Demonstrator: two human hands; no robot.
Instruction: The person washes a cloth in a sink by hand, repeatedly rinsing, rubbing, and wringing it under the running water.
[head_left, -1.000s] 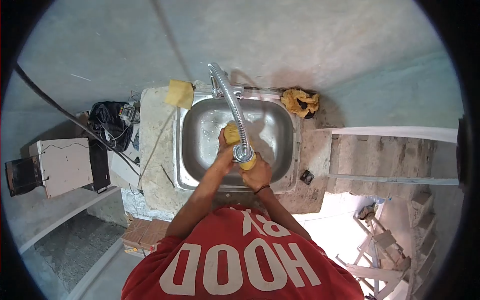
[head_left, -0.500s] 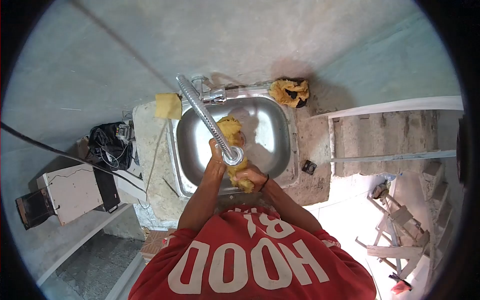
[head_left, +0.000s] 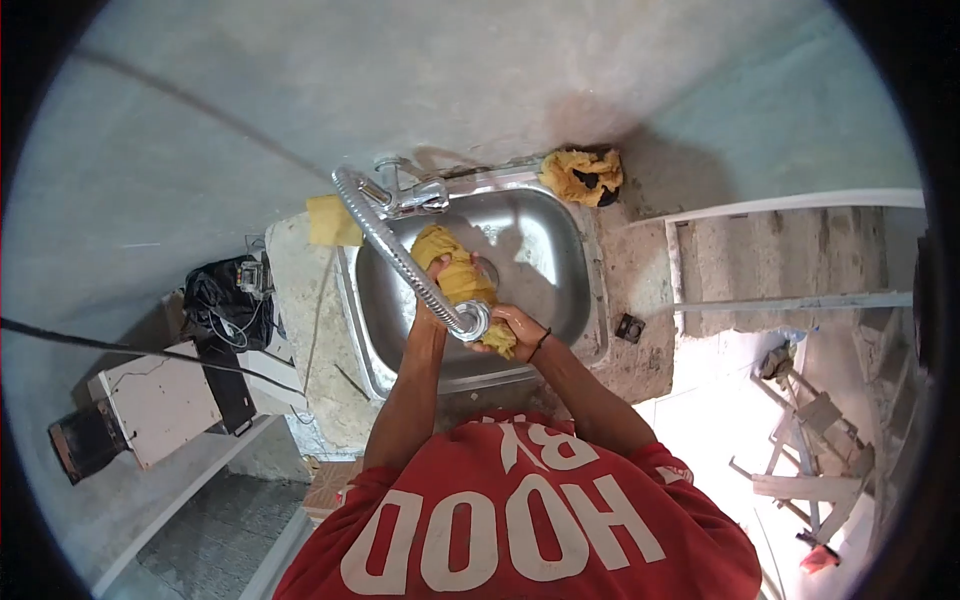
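A wet yellow cloth [head_left: 462, 280] is bunched lengthwise between my hands, over the metal sink [head_left: 562, 270]. My left hand [head_left: 432, 290] grips its left side, fingers curled onto the fabric. My right hand [head_left: 515, 328] is closed round the lower end, and a bit of cloth sticks out below it. The flexible metal faucet hose [head_left: 395, 250] arches from the tap [head_left: 415, 198] over the basin. Its round spout head [head_left: 472, 320] hangs above the cloth and hides part of it and some fingers.
A folded yellow cloth [head_left: 334, 221] lies at the sink's back left corner. A yellow-and-black bundle [head_left: 583, 178] sits at the back right. On the right of the concrete counter is a small black object [head_left: 629, 328]. A wooden frame [head_left: 810, 460] stands on the floor at right.
My left hand has moved up along the cloth, and my right hand has shifted slightly up and right. The cloth now looks more tightly gathered and slanted. The whole view has shifted a little.
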